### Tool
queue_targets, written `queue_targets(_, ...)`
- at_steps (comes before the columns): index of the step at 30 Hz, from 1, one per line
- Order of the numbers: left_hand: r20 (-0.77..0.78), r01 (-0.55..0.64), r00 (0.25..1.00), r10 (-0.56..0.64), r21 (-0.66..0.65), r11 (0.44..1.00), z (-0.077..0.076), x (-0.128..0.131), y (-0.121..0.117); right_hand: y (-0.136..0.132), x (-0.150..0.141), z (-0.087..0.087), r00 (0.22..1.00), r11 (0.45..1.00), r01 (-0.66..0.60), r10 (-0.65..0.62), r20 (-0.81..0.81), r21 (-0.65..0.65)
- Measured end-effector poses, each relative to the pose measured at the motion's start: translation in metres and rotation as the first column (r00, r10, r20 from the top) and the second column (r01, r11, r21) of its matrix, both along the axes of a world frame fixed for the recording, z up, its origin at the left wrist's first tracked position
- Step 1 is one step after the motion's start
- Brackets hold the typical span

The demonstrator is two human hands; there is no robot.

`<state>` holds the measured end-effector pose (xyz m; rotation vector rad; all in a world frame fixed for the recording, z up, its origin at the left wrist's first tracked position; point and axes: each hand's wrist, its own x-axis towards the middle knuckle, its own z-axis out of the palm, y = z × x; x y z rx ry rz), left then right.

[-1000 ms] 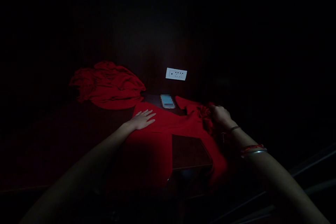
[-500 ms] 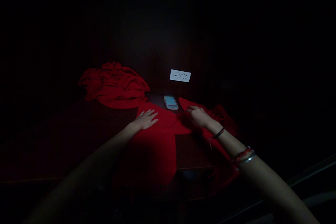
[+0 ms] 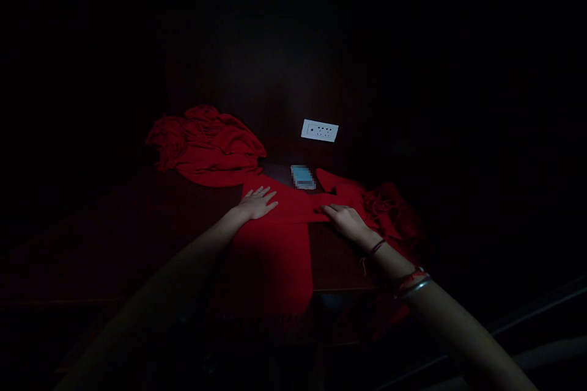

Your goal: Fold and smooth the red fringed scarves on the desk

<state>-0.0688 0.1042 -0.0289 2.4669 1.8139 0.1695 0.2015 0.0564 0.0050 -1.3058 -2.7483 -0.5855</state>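
A red fringed scarf [image 3: 275,250] is spread over the dark table, part of it drooping over the front edge. My left hand [image 3: 259,203] lies flat on it with the fingers spread, pressing a band that runs sideways across the cloth. At the right end of that band, my right hand [image 3: 346,220] has its fingers closed on the scarf's near edge. A bracelet and bangles circle my right wrist and forearm. Beyond the right hand, more red cloth with tangled fringe [image 3: 389,211] lies bunched; whether it joins the same scarf is unclear in the dark.
A heap of crumpled red cloth [image 3: 213,149] sits at the back left of the table. A small blurred, phone-like rectangle [image 3: 302,177] lies behind the scarf. On the wall above is a white power socket [image 3: 320,131]. The table's front edge [image 3: 343,289] shows faintly.
My right hand has come slightly nearer, drawing the scarf's band narrower and straighter. My left hand stays flat on the cloth. The view has shifted slightly.
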Motion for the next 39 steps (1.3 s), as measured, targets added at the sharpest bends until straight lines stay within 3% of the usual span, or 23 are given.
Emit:
queue_targets(4,0.007,0.014,1.000,-0.014,0.006,1.000,0.001,0.000,-0.001,0.000,0.003,0.004,0.986,0.985,-0.147,0.138,0.092,0.093)
queue_targets(8,0.000,0.006,1.000,-0.006,0.003,1.000,0.002,0.001,-0.003,-0.002,-0.003,0.007,0.920,0.933,-0.348,0.320,0.225,0.095)
queue_targets(11,-0.005,0.004,1.000,-0.004,0.012,1.000,0.003,0.001,-0.004,-0.001,-0.012,0.005,0.885,0.905,-0.417,0.384,0.265,0.082)
queue_targets(20,-0.009,0.013,1.000,-0.013,0.034,0.999,-0.001,-0.001,-0.002,-0.019,-0.002,0.010,0.937,0.957,-0.279,0.290,0.195,-0.081)
queue_targets(23,-0.041,0.092,0.995,-0.086,0.152,0.984,0.005,0.003,-0.007,-0.024,0.001,0.010,0.958,0.969,-0.240,0.247,0.143,-0.062)
queue_targets(26,-0.057,0.319,0.947,-0.315,0.254,0.913,0.017,0.013,-0.022,-0.026,0.000,0.003,0.983,0.986,-0.169,0.169,0.065,-0.014)
queue_targets(28,-0.072,0.497,0.866,-0.495,0.228,0.837,0.024,0.024,-0.035,-0.028,-0.001,-0.004,0.994,0.994,-0.109,0.109,0.025,0.011)
queue_targets(30,-0.103,0.603,0.797,-0.595,0.189,0.775,0.028,0.034,-0.046,-0.031,-0.003,-0.012,0.998,0.998,-0.064,0.064,-0.005,0.027)
queue_targets(35,-0.212,0.629,0.776,-0.594,0.195,0.753,0.029,0.045,-0.058,-0.039,-0.004,-0.021,0.997,0.998,0.006,-0.002,-0.074,0.059)
queue_targets(39,-0.264,0.649,0.758,-0.597,0.220,0.728,0.028,0.044,-0.058,-0.041,-0.003,-0.022,0.992,0.997,-0.060,0.066,-0.110,0.055)
